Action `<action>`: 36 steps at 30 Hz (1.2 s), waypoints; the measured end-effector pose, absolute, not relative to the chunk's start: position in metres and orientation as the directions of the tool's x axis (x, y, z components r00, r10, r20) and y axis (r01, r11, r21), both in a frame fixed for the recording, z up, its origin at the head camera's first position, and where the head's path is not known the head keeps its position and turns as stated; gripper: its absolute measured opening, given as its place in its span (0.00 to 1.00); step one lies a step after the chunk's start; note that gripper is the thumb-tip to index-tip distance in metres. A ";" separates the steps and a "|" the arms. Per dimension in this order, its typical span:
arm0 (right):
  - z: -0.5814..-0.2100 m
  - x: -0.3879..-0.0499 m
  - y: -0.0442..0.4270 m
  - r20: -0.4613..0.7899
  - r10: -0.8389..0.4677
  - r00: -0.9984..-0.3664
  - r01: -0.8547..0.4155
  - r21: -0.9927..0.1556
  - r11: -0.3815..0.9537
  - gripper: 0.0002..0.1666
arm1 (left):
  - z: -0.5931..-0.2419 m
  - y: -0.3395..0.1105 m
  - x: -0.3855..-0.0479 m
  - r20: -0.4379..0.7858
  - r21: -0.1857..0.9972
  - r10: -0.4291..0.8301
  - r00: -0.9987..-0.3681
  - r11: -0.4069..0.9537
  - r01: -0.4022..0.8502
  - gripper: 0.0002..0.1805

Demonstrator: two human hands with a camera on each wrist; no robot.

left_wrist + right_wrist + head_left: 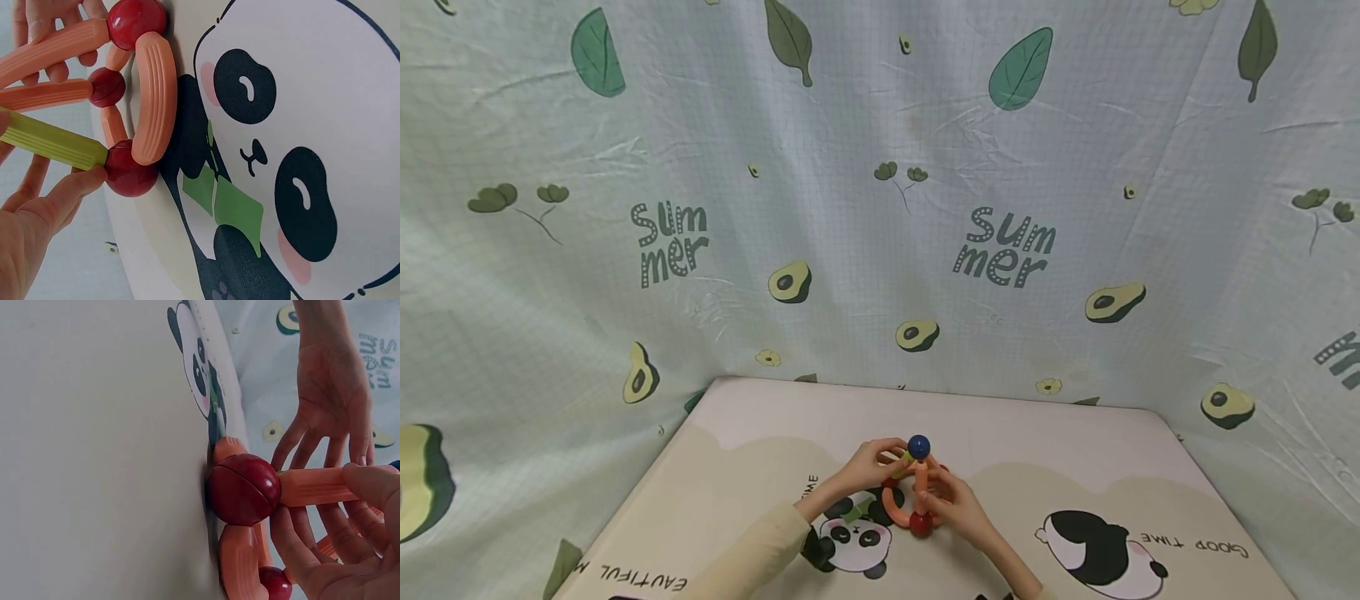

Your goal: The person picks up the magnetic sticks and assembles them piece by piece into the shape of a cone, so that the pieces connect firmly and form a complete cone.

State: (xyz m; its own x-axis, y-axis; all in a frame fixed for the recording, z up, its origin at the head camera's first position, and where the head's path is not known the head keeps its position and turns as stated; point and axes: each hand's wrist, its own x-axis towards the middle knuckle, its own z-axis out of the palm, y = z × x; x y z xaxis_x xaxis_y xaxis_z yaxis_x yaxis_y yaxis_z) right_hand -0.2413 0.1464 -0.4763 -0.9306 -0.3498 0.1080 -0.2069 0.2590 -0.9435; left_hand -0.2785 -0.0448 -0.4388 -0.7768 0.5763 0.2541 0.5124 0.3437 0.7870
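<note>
A toy frame of magnetic-looking rods and balls stands on the table. Its base is a ring of curved orange rods (156, 94) and red balls (131, 172). Straight rods slant up from it to a blue ball (919, 447) on top. My left hand (880, 462) pinches the yellow-green rod (56, 142), its thumb close to the red ball at the lower end. With thumb and fingers, my right hand (953, 507) holds a straight orange rod (315, 486) above another red ball (244, 489). The yellow-green rod is mostly hidden in the right wrist view.
The pale tabletop (752, 417) carries printed pandas and lettering. One printed panda (853, 542) lies just beside the ring. Behind the table hangs a curtain (850, 208) with leaves and avocados. A dark object (623, 597) barely shows at the bottom edge.
</note>
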 end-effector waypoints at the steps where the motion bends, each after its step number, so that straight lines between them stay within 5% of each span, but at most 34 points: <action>1: -0.476 -0.242 0.146 0.109 -0.353 -0.929 -0.209 -0.943 0.259 0.22 | -0.439 -0.045 -0.279 0.254 0.787 0.576 -0.777 0.344 0.512 0.11; 12: -0.505 -0.261 0.151 0.117 -0.340 -0.933 -0.211 -0.944 0.254 0.26 | -0.440 -0.044 -0.280 0.259 0.794 0.588 -0.766 0.322 0.515 0.12; 22: -0.486 -0.249 0.148 0.116 -0.349 -0.930 -0.212 -0.944 0.251 0.21 | -0.441 -0.044 -0.279 0.269 0.790 0.588 -0.763 0.319 0.523 0.12; 36: -0.504 -0.256 0.173 0.178 -0.315 -0.932 -0.289 -0.890 0.354 0.17 | -0.493 -0.056 -0.280 0.311 0.823 0.504 -0.806 0.281 0.493 0.24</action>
State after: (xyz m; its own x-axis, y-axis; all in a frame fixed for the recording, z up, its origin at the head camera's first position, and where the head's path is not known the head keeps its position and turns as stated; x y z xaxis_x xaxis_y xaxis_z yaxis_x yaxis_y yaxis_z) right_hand -0.2560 0.1729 -0.5043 -0.9323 -0.3150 0.1776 -0.2889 0.3538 -0.8896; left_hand -0.2796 -0.0560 -0.4931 -0.8060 0.5036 0.3110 0.4933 0.2813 0.8231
